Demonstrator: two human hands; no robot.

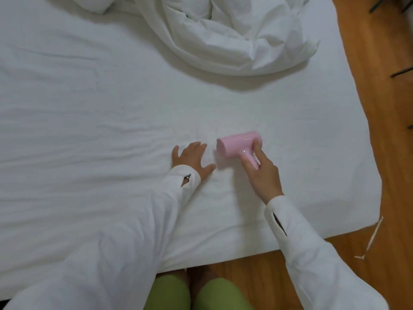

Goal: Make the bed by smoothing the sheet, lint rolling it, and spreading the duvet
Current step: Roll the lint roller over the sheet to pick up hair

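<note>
Our left hand (191,158) is lying flat on the sheet (89,121), fingers spread and straight, pressing the fabric down and holding nothing. Our right hand (262,173) is gripping the short handle of the pink lint roller (238,144), with the thumb and fingers curled round it, and the roller's drum is resting on the sheet just beside the left hand's fingertips. We are wearing white long sleeves (312,253) that are reaching in from the near edge of the bed, and our green-clad knees (194,294) are showing below that edge. The sheet is showing fine creases across its left half and around the hands. The duvet (234,34) is lying bunched in a rumpled heap at the far side of the bed, well apart from the roller. A wooden floor (380,108) is running along the right of the mattress, and a thin pale stick (372,239) is lying on it near the bed's corner.
</note>
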